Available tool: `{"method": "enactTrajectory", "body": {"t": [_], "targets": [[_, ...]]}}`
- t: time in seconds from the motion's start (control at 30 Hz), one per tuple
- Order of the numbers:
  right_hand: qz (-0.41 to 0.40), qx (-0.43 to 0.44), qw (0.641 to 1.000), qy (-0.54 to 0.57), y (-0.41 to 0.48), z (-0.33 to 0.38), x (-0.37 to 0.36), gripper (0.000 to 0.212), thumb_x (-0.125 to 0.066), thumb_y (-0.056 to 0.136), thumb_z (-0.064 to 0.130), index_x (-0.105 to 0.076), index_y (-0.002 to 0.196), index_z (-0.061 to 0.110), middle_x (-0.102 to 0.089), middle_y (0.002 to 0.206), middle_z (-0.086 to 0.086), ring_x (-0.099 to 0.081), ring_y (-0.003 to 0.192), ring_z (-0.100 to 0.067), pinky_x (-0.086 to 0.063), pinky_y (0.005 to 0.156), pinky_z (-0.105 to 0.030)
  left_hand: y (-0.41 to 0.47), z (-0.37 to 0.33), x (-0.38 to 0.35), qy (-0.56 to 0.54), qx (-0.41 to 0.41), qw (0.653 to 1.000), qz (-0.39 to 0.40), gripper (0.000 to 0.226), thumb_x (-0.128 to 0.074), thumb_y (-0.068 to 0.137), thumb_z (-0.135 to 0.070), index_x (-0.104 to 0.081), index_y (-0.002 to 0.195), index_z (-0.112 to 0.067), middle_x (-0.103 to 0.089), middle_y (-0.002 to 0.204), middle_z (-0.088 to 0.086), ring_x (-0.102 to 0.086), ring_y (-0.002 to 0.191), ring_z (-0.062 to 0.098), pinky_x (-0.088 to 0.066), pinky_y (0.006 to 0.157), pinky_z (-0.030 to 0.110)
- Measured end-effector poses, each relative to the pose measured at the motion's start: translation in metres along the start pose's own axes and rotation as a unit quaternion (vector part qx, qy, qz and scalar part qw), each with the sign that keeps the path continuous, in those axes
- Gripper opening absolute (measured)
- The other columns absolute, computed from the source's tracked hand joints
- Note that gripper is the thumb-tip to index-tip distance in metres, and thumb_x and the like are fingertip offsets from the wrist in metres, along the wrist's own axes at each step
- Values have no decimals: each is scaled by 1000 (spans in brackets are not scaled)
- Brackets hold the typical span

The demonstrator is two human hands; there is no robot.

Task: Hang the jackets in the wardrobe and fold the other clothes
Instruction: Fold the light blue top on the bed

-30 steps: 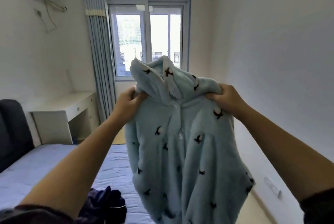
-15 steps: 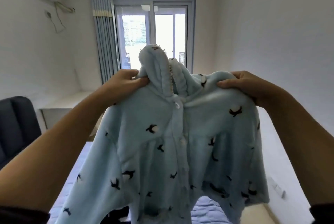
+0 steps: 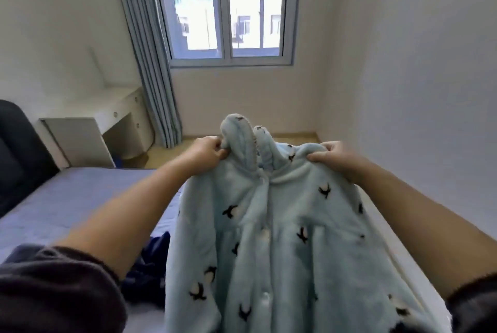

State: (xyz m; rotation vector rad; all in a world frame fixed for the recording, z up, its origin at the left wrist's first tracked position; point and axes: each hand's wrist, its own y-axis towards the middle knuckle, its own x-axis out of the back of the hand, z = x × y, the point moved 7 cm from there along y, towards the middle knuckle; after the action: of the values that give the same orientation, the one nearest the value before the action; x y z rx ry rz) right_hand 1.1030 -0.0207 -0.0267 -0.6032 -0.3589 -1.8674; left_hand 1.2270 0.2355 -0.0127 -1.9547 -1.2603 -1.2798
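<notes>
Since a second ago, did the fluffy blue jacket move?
Yes, down: the jacket had its hood across the window; now the hood sits below the sill.

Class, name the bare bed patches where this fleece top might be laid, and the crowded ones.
Free: blue sheet between the dark padded back, white desk and left forearm. Crowded: nearer the viewer, where a navy garment lies beside the fleece top.

Room on the bed's (image 3: 88,198) left, blocked right
The fleece jacket (image 3: 271,238) covers the bed's right side; a dark garment (image 3: 149,273) lies beside it near the front edge.
</notes>
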Motion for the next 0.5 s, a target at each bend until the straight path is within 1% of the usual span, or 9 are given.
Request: {"method": "enactTrajectory", "body": {"t": [0.07, 0.1, 0.13, 0.17, 0.2, 0.27, 0.33, 0.43, 0.5], "targets": [[-15, -29, 999, -40, 41, -58, -44, 16, -67, 79, 22, -57, 69, 15, -56, 69, 0, -55, 78, -21, -40, 65, -31, 26, 34, -72, 12, 42, 999, 10, 20, -48, 96, -22, -55, 108, -8, -61, 114, 18, -55, 105, 34, -39, 76, 31], [-29, -38, 997, -67, 56, -86, -63, 14, -64, 81, 21, -56, 70, 16, -56, 70, 0, -54, 80, -22, -38, 63, -30, 34, 48, -107, 10, 51, 999, 9, 24, -45, 96, -18, -53, 116, -8, -59, 120, 19, -54, 108, 35, -42, 81, 34], [-43, -40, 994, -88, 67, -114, -84, 4, -61, 83, 19, -60, 80, 16, -60, 80, -1, -56, 87, -24, -40, 66, -29, 38, 64, -145, 5, 59, 998, 10, 29, -43, 96, -17, -50, 124, -9, -56, 125, 18, -52, 113, 34, -44, 87, 38], [-55, -48, 992, -102, 73, -145, -107, 13, -59, 85, 17, -63, 96, 14, -64, 96, -5, -58, 96, -26, -43, 74, -29, 34, 81, -184, -1, 70, 997, 16, 34, -43, 96, -17, -46, 129, -10, -52, 131, 17, -50, 117, 33, -44, 92, 40], [-52, -62, 990, -114, 74, -181, -132, 27, -58, 86, 16, -61, 112, 12, -63, 111, -9, -57, 105, -28, -44, 82, -31, 24, 100, -225, -3, 89, 996, 32, 38, -45, 95, -19, -43, 133, -11, -48, 135, 14, -48, 120, 32, -43, 95, 42], [3, -100, 985, -143, 54, -260, -194, 39, -55, 88, 15, -53, 126, 10, -55, 127, -12, -53, 115, -29, -43, 90, -33, -19, 149, -314, -6, 138, 985, 101, 41, -47, 93, -21, -42, 133, -13, -46, 136, 11, -48, 120, 31, -43, 95, 43], [101, -154, 967, -176, 9, -350, -263, 42, -54, 89, 18, -49, 130, 12, -50, 133, -12, -50, 118, -28, -44, 95, -37, -91, 201, -405, -8, 197, 962, 188, 41, -49, 91, -22, -44, 131, -13, -48, 132, 10, -51, 116, 30, -46, 92, 41], [224, -242, 924, -193, -79, -468, -342, 41, -52, 92, 19, -45, 132, 13, -45, 135, -10, -50, 115, -25, -44, 89, -34, -204, 266, -510, -9, 282, 917, 282, 30, -47, 90, -18, -51, 118, -10, -58, 114, 10, -57, 102, 29, -46, 81, 35], [263, -281, 903, -191, -135, -525, -378, 39, -50, 92, 20, -45, 131, 12, -46, 133, -8, -50, 113, -23, -45, 88, -33, -270, 294, -561, -18, 319, 888, 331, 20, -43, 91, -14, -53, 107, -7, -59, 104, 11, -57, 96, 29, -45, 76, 35]]}}
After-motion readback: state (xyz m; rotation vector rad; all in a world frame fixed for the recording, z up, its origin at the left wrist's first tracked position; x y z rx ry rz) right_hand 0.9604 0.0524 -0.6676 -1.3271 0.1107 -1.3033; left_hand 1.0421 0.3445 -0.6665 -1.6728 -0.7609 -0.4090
